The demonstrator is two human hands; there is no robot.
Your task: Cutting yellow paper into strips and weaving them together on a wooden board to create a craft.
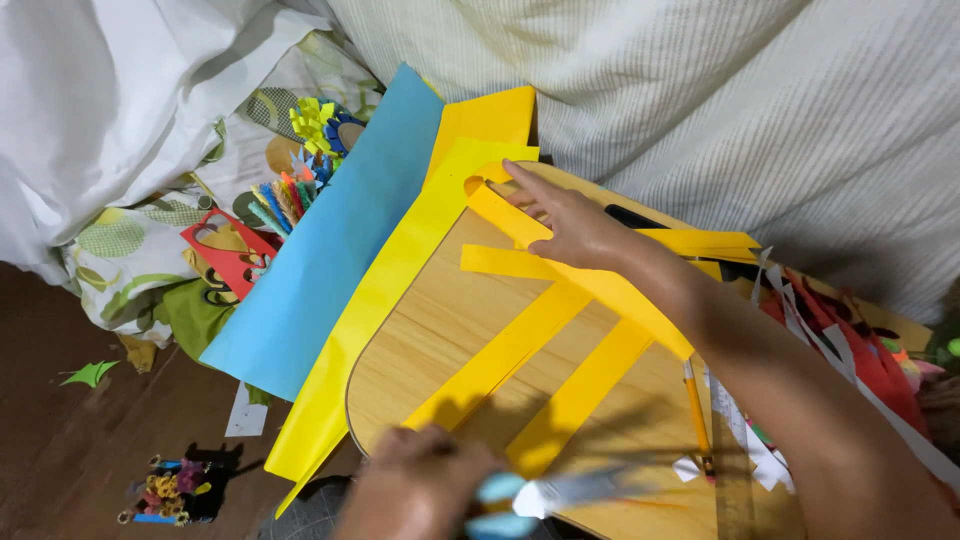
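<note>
We've got a dark wood floor (70,440) on the left; rumpled white bedding (680,110) up top; a leaf-print sheet (130,250) hanging down; light wooden bench (440,320).

No packages, labels, signs or screens are showing anywhere here; only plain sheets and strips of coloured paper are lying about.
</note>
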